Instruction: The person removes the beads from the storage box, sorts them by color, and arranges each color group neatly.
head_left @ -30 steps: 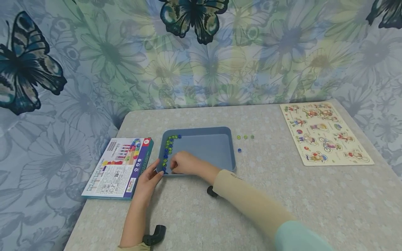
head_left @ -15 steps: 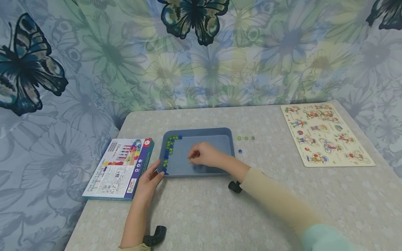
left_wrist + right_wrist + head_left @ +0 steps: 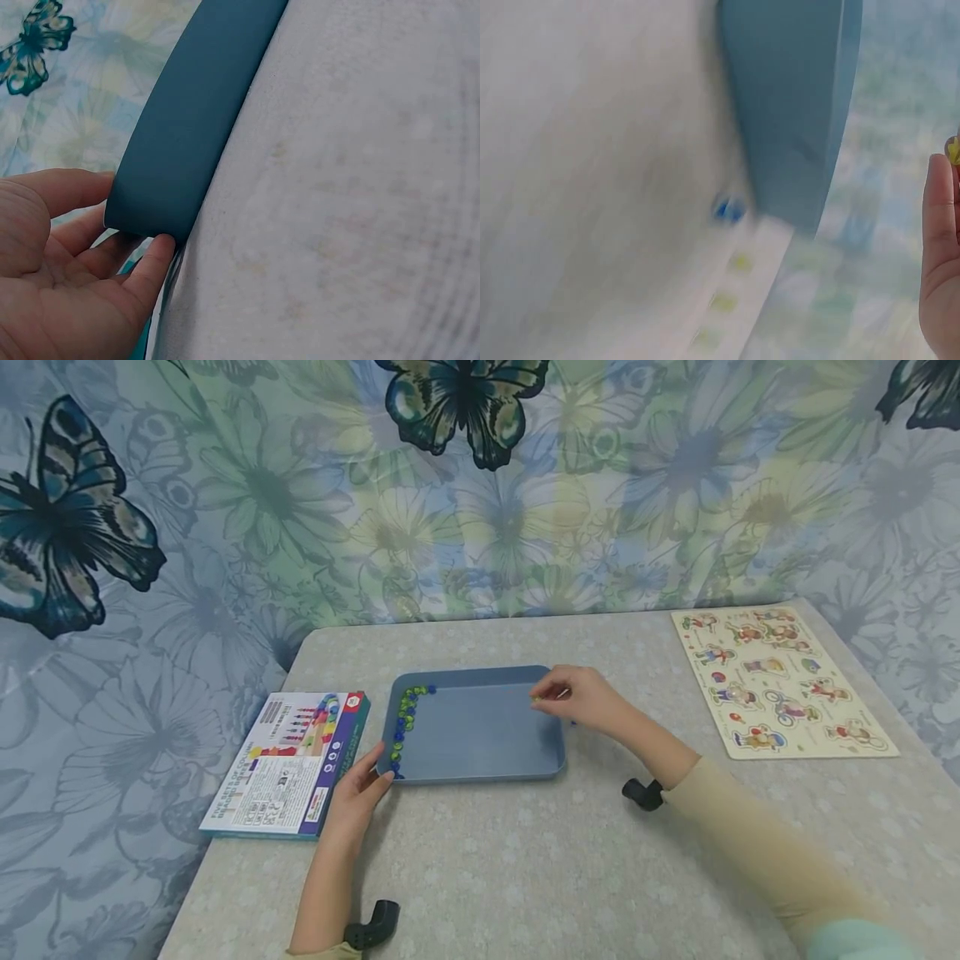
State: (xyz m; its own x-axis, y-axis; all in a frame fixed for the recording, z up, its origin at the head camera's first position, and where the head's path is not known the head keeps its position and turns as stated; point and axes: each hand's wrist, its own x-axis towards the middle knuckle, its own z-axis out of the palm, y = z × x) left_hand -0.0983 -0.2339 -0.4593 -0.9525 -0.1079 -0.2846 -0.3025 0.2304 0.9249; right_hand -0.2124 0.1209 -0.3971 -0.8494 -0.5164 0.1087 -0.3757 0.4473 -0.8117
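A shallow blue-grey tray [image 3: 480,731] lies on the table, with several blue and yellow-green glass marbles [image 3: 406,710] lined along its left side and far left corner. My left hand [image 3: 358,789] grips the tray's near left corner, thumb at the front edge and fingers along the side. Over the tray's right rim, my right hand [image 3: 585,697] pinches a clear marble with yellow inside [image 3: 952,150], seen at the edge of the right wrist view. Beside the tray's right end sit a blue marble [image 3: 728,208] and three blurred yellow-green marbles [image 3: 724,301], mostly hidden by the hand in the head view.
A boxed set [image 3: 285,764] lies flat left of the tray, close to my left hand. At the table's right stands a flat picture board [image 3: 783,681] with cartoon figures. Patterned cloth [image 3: 600,510] with butterflies hangs behind the table.
My right hand has moved from the left marble row across the tray to its right rim, carrying a marble. The left hand stays at the corner.
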